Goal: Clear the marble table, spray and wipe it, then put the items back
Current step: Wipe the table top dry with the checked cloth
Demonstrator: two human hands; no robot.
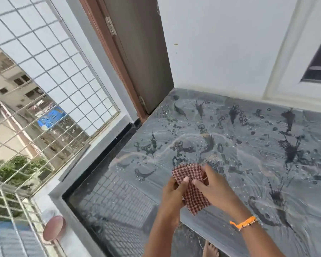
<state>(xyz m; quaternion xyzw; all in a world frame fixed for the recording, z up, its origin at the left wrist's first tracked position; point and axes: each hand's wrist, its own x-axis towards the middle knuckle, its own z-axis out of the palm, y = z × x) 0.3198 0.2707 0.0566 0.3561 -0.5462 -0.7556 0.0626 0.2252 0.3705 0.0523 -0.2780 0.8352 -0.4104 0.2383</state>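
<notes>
The dark marble table [239, 149] fills the right half of the head view, its top dotted with wet spray splashes and droplets. No items stand on it. A red-and-white checked cloth [190, 184] is folded small just above the table's near left part. My left hand [171, 193] pinches its lower left side. My right hand [210, 184], with an orange band at the wrist, grips its right edge with thumb and fingers.
A white wall with a window frame [319, 58] backs the table. A brown door [137, 58] stands at the table's far left corner. A metal grille [44, 75] closes the balcony on the left. A reddish round object [54, 228] rests on the ledge below.
</notes>
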